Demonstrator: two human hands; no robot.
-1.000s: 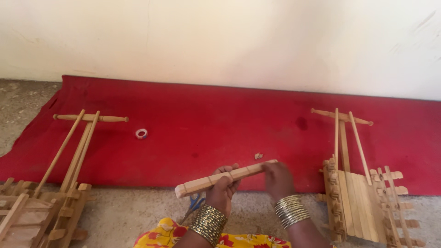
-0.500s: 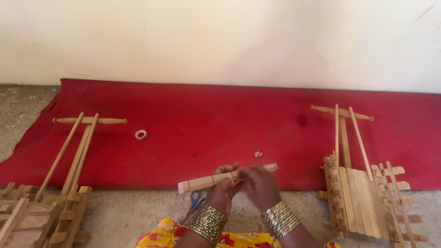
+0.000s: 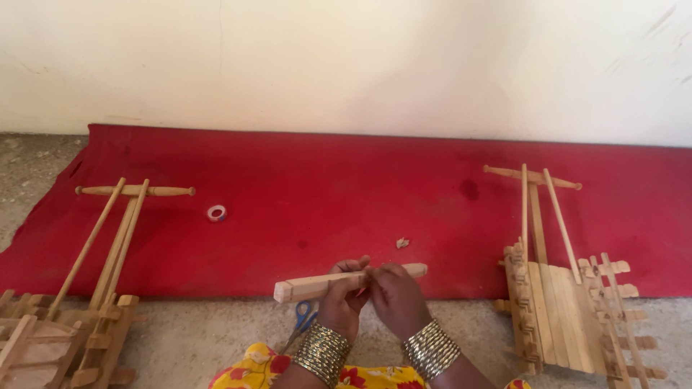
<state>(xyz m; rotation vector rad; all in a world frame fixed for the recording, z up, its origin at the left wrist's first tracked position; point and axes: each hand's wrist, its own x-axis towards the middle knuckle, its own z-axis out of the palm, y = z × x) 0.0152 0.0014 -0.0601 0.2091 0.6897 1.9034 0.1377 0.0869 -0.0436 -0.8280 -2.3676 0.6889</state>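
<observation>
Pale squared wooden stick [image 3: 310, 286], near-horizontal, two-handed.

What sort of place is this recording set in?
Likely a floor-level craft workspace against a plain wall: a red cloth spread on rough ground, wooden stick-built frames at both sides, and scissors by the hands holding a wooden bar.

A red cloth [image 3: 324, 180] bears a tape roll [image 3: 216, 212], flanked by two wooden cart frames [image 3: 94, 288] [image 3: 562, 295].

Pale wooden stick [image 3: 310, 285], red cloth [image 3: 346, 194], blue-handled scissors [image 3: 303, 317], yellow floral garment [image 3: 252, 367].
</observation>
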